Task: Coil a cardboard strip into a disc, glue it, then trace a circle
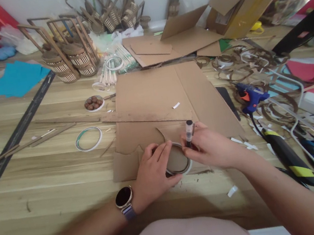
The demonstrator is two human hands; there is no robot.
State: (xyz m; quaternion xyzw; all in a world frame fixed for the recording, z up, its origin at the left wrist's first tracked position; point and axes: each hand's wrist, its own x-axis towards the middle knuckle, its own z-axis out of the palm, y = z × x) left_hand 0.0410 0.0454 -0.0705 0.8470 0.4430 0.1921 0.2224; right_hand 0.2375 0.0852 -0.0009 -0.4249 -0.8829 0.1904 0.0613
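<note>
My right hand [205, 143] is closed around a pen [189, 130] with a clear barrel and a dark end pointing up. Its lower tip is hidden behind my fingers, beside a round ring [188, 165]. This ring has a pale outer edge and a dark inner band, and lies flat on brown cardboard [152, 90]. Wearing a watch, my left hand [155, 165] grips the ring's left side, fingers at the top and thumb at the bottom. A thin curved strip [160, 133] sticks up just beyond those fingers.
Another ring [89, 139] and a dish of brown balls [94, 102] sit to the left. Small bamboo baskets [76, 58] stand behind. On the right are a blue glue gun [252, 96], a black-and-yellow tool [291, 159], pliers [313, 148], cords and curled strips.
</note>
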